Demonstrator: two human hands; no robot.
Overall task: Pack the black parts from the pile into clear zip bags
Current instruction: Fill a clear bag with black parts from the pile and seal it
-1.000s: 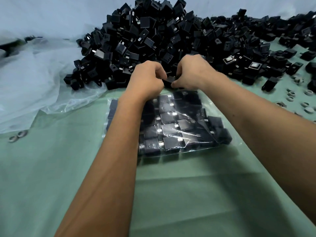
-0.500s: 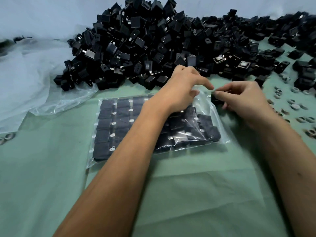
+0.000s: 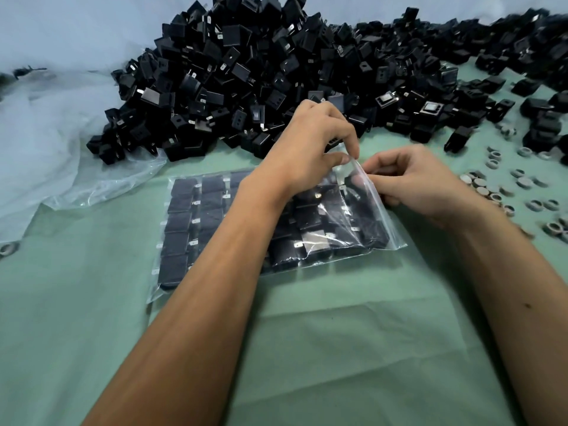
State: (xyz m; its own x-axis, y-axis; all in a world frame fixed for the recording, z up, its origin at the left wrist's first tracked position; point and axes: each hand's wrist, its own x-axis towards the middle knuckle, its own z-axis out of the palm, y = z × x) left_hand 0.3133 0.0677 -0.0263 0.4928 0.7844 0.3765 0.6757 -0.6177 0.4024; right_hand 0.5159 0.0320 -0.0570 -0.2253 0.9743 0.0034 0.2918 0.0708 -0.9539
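Note:
A big pile of black parts spreads across the far side of the table. In front of it lies a clear zip bag filled with rows of black parts, its mouth at the right. My left hand reaches over the bag and pinches the upper lip of the mouth, lifting it. My right hand is at the opening with fingers curled, holding a black part that shows through the raised plastic. My left forearm hides the middle of the bag.
Several small grey rings lie scattered at the right. A crumpled clear plastic sheet covers the left side, with one ring by its edge. The green cloth runs toward me.
Both hands left the pile's edge. My left hand went to the bag's mouth and raised its lip; my right hand carried a black part round to the opening on the right.

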